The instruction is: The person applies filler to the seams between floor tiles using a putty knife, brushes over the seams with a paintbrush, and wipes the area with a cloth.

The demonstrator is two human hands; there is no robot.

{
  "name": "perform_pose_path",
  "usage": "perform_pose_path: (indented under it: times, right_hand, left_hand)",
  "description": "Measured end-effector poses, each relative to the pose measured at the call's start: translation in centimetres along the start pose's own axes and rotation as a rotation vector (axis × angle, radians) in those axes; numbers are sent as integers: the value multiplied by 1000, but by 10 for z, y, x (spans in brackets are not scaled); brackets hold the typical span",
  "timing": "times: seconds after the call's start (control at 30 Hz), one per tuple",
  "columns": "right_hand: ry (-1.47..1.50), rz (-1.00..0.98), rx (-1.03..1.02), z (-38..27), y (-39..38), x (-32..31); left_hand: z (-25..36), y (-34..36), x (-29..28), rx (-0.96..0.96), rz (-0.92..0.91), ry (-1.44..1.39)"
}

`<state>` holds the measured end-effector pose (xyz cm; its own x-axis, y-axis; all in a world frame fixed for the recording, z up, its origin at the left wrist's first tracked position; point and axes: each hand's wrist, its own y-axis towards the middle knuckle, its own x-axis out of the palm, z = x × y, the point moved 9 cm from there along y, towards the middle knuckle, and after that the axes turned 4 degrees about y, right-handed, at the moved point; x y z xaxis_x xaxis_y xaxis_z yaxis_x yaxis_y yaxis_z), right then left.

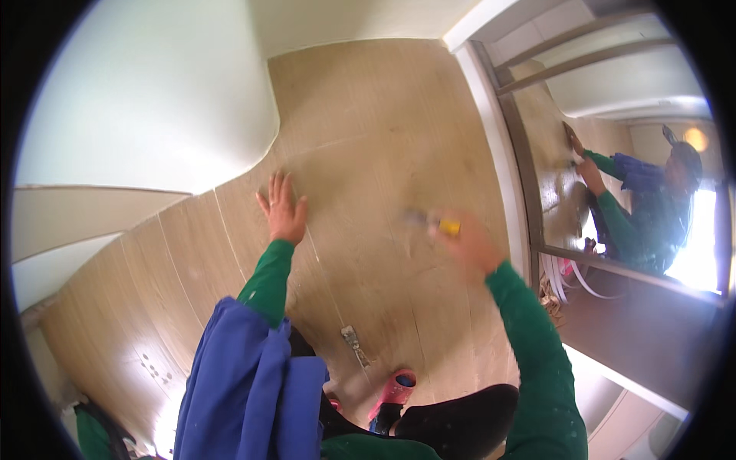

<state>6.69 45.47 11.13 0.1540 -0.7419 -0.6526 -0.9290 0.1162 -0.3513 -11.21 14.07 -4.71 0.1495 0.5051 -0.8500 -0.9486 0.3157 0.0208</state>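
Note:
My left hand [284,207] lies flat on the wood-look plank floor [353,146], fingers apart and holding nothing. My right hand [468,245], blurred by motion, grips a tool with a yellow handle [448,227] and a grey blade, which looks like a scraper, over the floor to the right of my left hand. Lower down, a pale, smeared flat tool [354,345] lies on the planks, just above a pink clog [397,387] at my foot. My green sleeves and a blue cloth over the left arm are in view.
A curved white wall [153,92] borders the floor at upper left. At right stand a white frame [483,123] and a mirror [629,77] showing my reflection, with pale loose strips [560,284] below it. Another dark-and-green shape [92,429] shows at lower left, too unclear to name.

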Motion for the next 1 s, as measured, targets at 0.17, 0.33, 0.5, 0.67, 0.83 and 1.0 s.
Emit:
perform_pose_path:
  times: [0.17,0.33,0.5,0.67,0.83,1.0]
  right_hand:
    - [34,494,56,48,138,-139]
    - [-287,316,-34,83,96,-60]
    - [-70,-62,-21,52,-126,58]
    - [-98,235,-46,46,-21,-46]
    - [-232,430,-101,98,92,-117]
    - [-249,176,-61,96,-70,42]
  left_hand:
    - [-45,-87,-47,-167,115,37]
    - [-81,-120,-32,-108,32,368]
    - [-75,-113,-47,-147,34,393]
    - [-76,-109,-40,-129,49,382]
    - [-71,-103,-29,-127,14,368]
    - [-84,-114,-42,-145,26,427]
